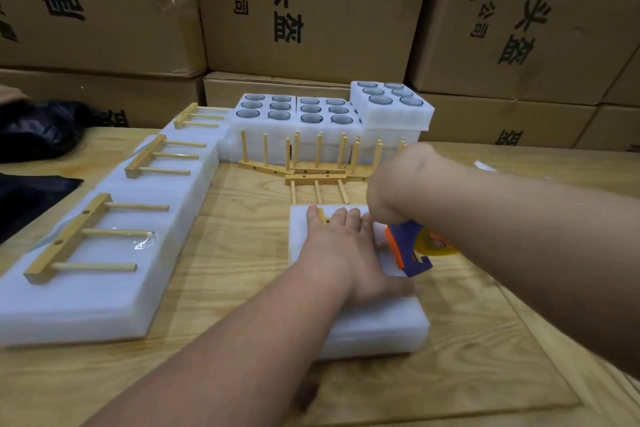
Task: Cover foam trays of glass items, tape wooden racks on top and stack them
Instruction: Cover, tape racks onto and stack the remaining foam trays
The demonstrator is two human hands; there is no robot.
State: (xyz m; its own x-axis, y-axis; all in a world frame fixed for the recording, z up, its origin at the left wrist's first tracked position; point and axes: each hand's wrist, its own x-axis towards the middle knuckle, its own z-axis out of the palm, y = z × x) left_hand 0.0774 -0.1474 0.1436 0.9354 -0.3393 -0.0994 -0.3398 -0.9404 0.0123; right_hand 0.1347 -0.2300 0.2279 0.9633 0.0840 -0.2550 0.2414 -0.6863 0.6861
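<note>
Pressing flat on covered foam tray (377, 326), left hand (341, 253) fingers straight, right hand (394, 191) gripping tape dispenser (410, 246), wooden surface (242, 253).

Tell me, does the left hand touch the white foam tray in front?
Touching. The head view shows the left hand lying flat on the covered foam tray, fingers spread, with no gap under it.

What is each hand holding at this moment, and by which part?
The right hand grips the tape dispenser from above; the exact part is hidden. The left hand holds nothing and presses flat on the foam tray.
</note>
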